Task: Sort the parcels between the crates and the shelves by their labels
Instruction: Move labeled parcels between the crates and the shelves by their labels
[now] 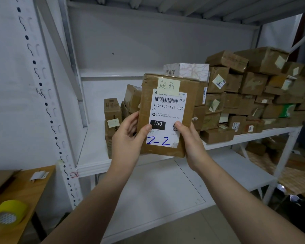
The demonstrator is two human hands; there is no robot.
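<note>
Tape roll point(7, 213) — clipped by left edge; label point(165, 118) address illegible.

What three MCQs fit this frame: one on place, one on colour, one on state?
1. The yellow tape roll lies:
A) on the wooden table, lower left
B) among the shelved boxes
C) on the floor

2. The handwritten Z-2 on the label is:
A) red
B) blue
C) black

3. The parcel is:
A) lying on a shelf, untouched
B) held by one hand only
C) held upright by the left hand and the right hand

Key:
1 A, the roll sits on the tabletop.
2 B, the strokes are blue ink.
3 C, each hand's grip puts a thumb on the parcel's front.
</note>
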